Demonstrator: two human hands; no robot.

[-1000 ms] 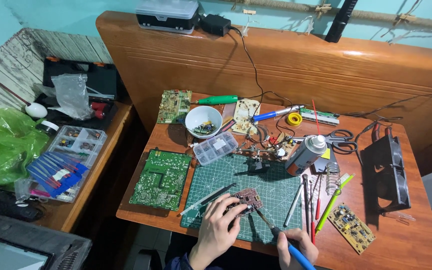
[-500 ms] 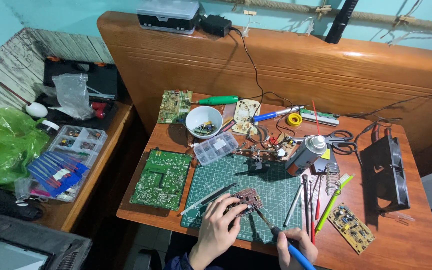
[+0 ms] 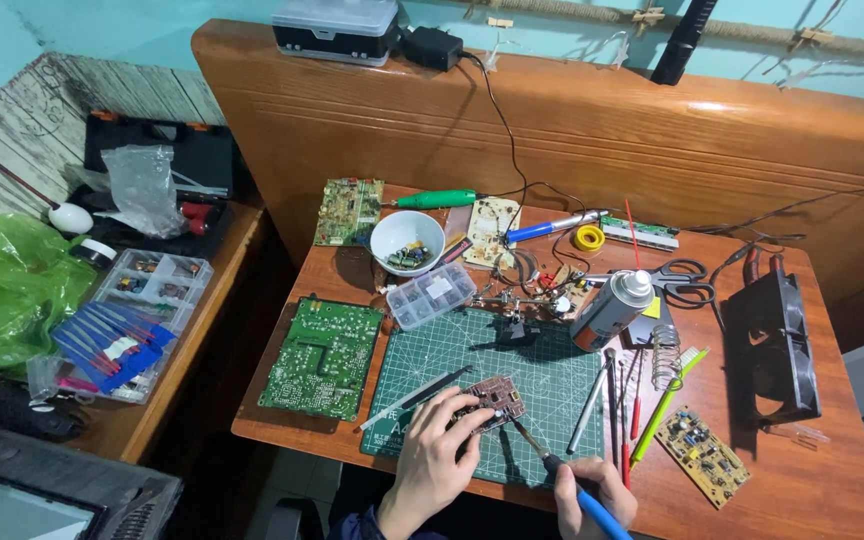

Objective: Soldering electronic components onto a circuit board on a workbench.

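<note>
Remaining unmoved: left hand [image 3: 430,470] fingers gripping small circuit board [image 3: 493,399], right hand [image 3: 595,494] fingers around soldering iron [image 3: 570,484].

Cutting mat [image 3: 542,365]: dark green, white grid lines; small circuit board [image 3: 493,399]: reddish-brown; soldering iron [image 3: 577,490]: blue handle; large circuit board [image 3: 321,356]: green, white markings; bowl [image 3: 407,240]: white; rotary tool [image 3: 436,199]: green; spray can [image 3: 611,310]: silver, white cap; solder reel [image 3: 588,237]: yellow; worktop [image 3: 802,470]: reddish-brown wood; plastic bag [image 3: 7,285]: bright green.
</note>
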